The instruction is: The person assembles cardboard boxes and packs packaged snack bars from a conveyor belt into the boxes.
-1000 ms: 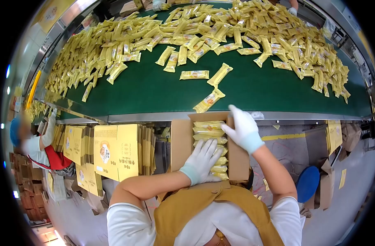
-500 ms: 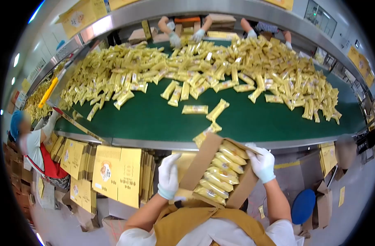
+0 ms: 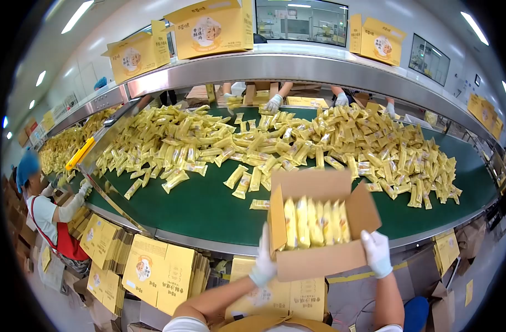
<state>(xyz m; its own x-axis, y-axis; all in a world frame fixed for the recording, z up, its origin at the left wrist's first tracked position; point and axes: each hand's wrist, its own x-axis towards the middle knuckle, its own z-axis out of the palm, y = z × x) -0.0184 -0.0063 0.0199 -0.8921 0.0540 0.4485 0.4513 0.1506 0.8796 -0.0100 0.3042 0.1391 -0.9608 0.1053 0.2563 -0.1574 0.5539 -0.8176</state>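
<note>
An open cardboard box is held up over the near edge of the conveyor belt, its flaps spread out. Inside it, yellow wrapped snack bars stand side by side in a row. My left hand, in a white glove, grips the box's left side, with its fingers partly hidden. At the lower right corner, my gloved right hand holds the box by its edge. Behind the box, a wide heap of the same bars covers the far part of the green belt.
Stacks of flat yellow cartons stand below the belt at left. A co-worker in a red apron is at far left. Across the belt, other people's gloved hands reach in under a metal shelf that carries yellow boxes.
The box has moved up and away from my body to above the belt's edge, and tipped so its bars stand upright. My left hand has come onto its side. My view has lifted.
</note>
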